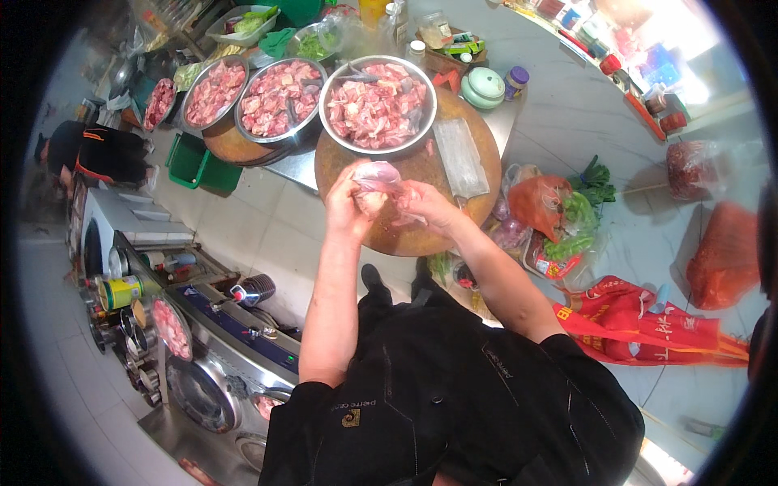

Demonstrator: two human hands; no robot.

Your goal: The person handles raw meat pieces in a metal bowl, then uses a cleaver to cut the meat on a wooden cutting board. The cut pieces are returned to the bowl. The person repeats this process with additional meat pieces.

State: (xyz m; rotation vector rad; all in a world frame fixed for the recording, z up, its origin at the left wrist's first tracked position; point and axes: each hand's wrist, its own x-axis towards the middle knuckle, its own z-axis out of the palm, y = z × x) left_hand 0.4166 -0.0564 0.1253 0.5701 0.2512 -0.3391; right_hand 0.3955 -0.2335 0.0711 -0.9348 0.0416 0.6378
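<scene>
Both my hands hold a pinkish piece of raw meat [378, 179] over a round wooden chopping block [401, 234]. My left hand [349, 197] grips its left side, and my right hand [419, 203] has fingers closed on its right side. Just beyond them a steel bowl of raw meat chunks [377, 106] rests on the block. To its right lies a cleaver with a broad blade [460, 155], its handle end not plain to see. A small scrap of meat [430, 147] is between bowl and blade.
More bowls of cut meat [282, 100] stand at the left, above a green bin [200, 164]. A lidded pale green pot [483, 87] and a purple-lidded jar [516, 79] are behind the block. Bagged vegetables [571, 225] lie right. A cooking range [243, 340] is at lower left; another person [109, 152] is far left.
</scene>
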